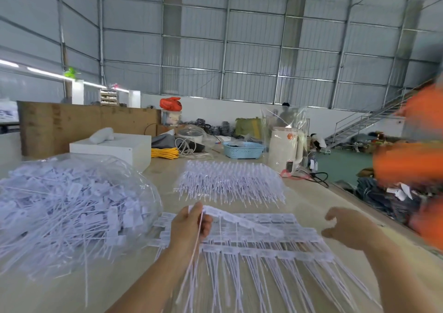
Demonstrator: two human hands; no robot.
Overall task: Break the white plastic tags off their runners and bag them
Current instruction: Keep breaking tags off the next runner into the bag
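My left hand (191,225) pinches a bunch of white tags (230,214) by their heads, lifted a little above the table, their thin tails trailing down past my wrist. Below lie rows of white tags on runners (268,252), fanned out toward me. My right hand (345,226) hovers to the right of them, fingers loosely curled, holding nothing. A clear plastic bag (72,200) heaped with loose tags lies at the left. A second stack of tags on runners (230,181) sits farther back in the middle.
A white box (115,148) stands behind the bag. Farther back are yellow cord (164,153), a blue basket (243,149) and a cream jug (285,148). A person in orange (412,159) is at the right. The table edge (359,205) runs diagonally at the right.
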